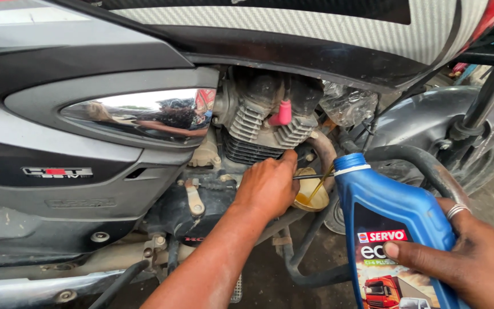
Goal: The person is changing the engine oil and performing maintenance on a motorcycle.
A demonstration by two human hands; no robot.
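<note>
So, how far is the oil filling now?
Done: the bottle is open and tipped by the right hand, and the funnel sits at the engine, steadied by the left hand. In hand: a thin golden stream of oil runs into the funnel, which holds a small pool. Left: how much remains in the bottle cannot be seen; the funnel is not yet removed.

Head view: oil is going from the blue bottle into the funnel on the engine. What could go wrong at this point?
1. The oil stream is thin and crosses open air from the blue bottle to the yellow funnel; a small tilt of the right hand could spill oil onto the engine.
2. The left hand alone steadies the funnel; a slip might tip it.
3. Oil already stands in the funnel, so faster pouring may overflow it.
</note>
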